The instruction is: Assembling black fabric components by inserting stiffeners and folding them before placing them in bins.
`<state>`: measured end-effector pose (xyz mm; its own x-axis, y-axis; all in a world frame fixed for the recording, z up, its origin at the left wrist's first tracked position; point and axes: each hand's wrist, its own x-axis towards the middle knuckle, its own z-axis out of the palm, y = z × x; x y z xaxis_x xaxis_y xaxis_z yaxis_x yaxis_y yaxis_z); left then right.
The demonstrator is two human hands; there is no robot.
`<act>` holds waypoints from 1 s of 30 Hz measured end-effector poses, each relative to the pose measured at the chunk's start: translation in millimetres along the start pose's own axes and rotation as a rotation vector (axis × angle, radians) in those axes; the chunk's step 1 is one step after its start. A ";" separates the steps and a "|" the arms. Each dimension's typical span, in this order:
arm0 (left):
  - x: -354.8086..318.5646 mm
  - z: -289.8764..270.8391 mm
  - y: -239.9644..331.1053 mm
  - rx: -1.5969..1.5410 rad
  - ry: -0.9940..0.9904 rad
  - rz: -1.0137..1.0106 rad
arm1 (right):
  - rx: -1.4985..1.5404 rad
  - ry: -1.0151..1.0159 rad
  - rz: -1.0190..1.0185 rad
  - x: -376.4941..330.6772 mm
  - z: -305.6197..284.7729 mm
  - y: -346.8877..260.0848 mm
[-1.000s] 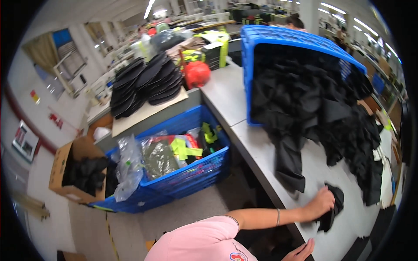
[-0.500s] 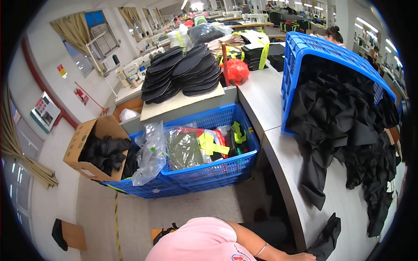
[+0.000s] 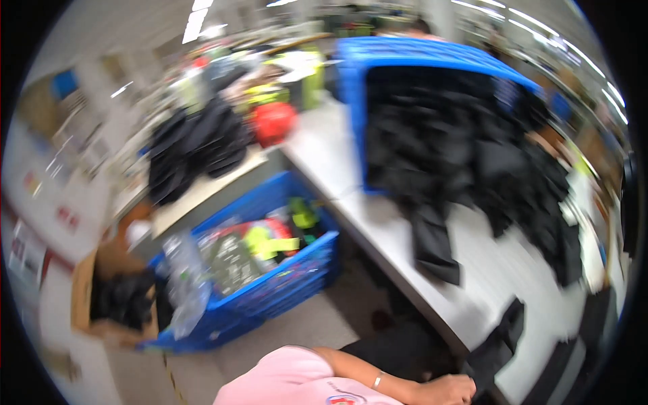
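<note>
My left hand point(image 3: 447, 390), below a silver bracelet and pink sleeve, is at the near edge of the grey table. Its fingers are curled closed on a piece of black fabric point(image 3: 496, 347), whose free end stretches away over the tabletop. My right hand is out of view. Farther along the table, a blue plastic crate point(image 3: 352, 121) lies on its side, and a heap of black fabric pieces point(image 3: 439, 145) spills from its mouth.
Left of the table stands a blue basket point(image 3: 283, 270) with bagged items and yellow-green strips. Beside it are a clear plastic bag point(image 3: 185, 283) and a cardboard box point(image 3: 82, 293) holding black pieces. Stacked black pads point(image 3: 196, 145) and a red bag point(image 3: 273, 123) lie beyond.
The view has swung to the right and blurred. More of my left hand shows, still at the black fabric. Long black strips have come into view at the lower right.
</note>
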<state>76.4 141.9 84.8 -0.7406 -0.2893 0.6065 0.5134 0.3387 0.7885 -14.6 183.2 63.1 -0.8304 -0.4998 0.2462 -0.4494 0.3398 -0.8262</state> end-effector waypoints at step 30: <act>-17.3 36.0 64.2 0.125 -0.526 -0.009 | -0.099 0.302 -0.164 -35.0 -163.5 -51.9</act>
<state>106.5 200.8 121.2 -0.8781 0.1835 0.4419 0.4746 0.4516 0.7555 -16.1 313.3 180.3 -0.7977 -0.3008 0.5228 -0.6025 0.3571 -0.7138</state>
